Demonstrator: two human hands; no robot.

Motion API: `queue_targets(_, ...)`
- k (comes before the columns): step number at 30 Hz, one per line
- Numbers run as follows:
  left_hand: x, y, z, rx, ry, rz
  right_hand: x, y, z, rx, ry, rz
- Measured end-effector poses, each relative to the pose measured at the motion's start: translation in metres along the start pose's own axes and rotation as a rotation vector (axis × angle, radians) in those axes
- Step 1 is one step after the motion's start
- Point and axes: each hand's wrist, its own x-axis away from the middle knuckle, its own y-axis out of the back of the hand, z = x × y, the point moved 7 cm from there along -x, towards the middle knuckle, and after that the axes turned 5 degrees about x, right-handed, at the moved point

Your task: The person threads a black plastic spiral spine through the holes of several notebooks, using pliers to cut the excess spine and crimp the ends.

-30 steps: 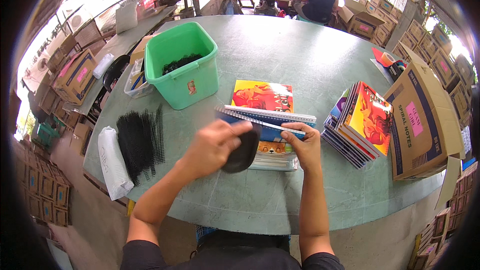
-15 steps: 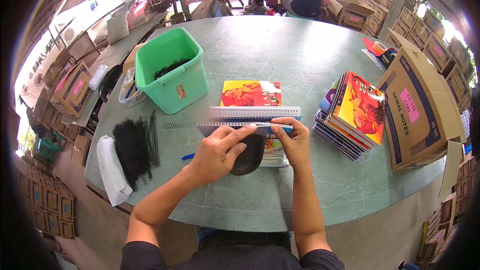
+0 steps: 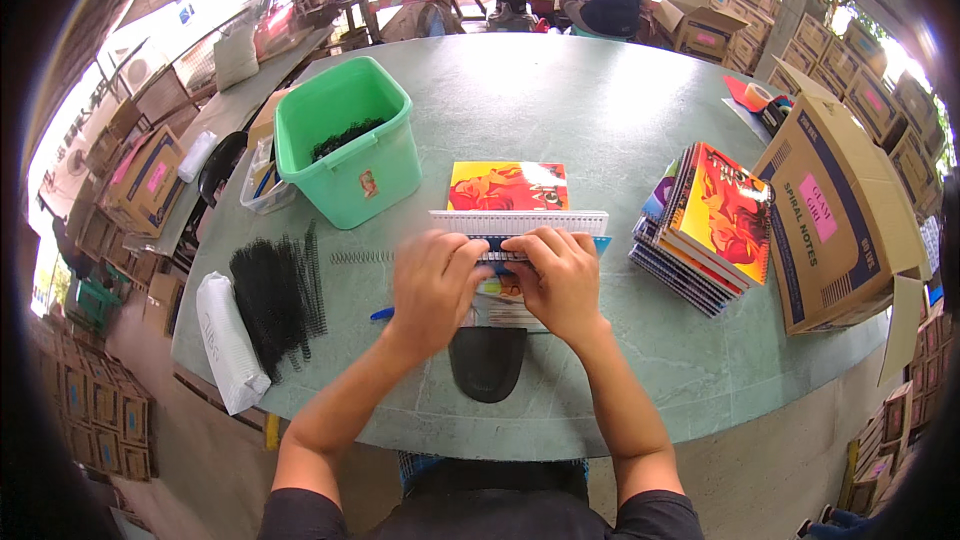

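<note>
One green bin [image 3: 345,140], one open cardboard box [image 3: 845,215], one notebook stack [image 3: 705,225], two hands [image 3: 495,280].

One fisheye view from the person's head, looking steeply down and forward over the round green desk [image 3: 600,90], forearms entering from the lower edge, both hands close beneath it, desk edges bending near the rim, far side distant

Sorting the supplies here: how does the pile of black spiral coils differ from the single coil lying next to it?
The black spiral coils are dark, many, and bunched in a pile running toward the table's near edge; the single coil is pale grey, alone, and lies crosswise, pointing toward the left hand. Both lie untouched on the green table.
</note>
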Motion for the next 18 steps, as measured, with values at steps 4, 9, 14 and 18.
queue_targets(4, -0.014, -0.009, 0.012, 0.082, -0.02, 0.173, 0.006, 0.002, -0.012, 0.087, -0.042, 0.008)
queue_targets(9, -0.025, -0.003, 0.004, 0.157, -0.064, 0.089, 0.006, -0.004, -0.01, 0.021, -0.118, 0.022)
queue_targets(14, -0.016, -0.007, 0.013, 0.052, 0.0, 0.169, 0.008, -0.002, -0.017, -0.111, -0.124, -0.073)
queue_targets(18, -0.022, -0.008, 0.012, 0.138, 0.032, 0.137, 0.008, 0.002, -0.014, -0.092, -0.082, -0.09)
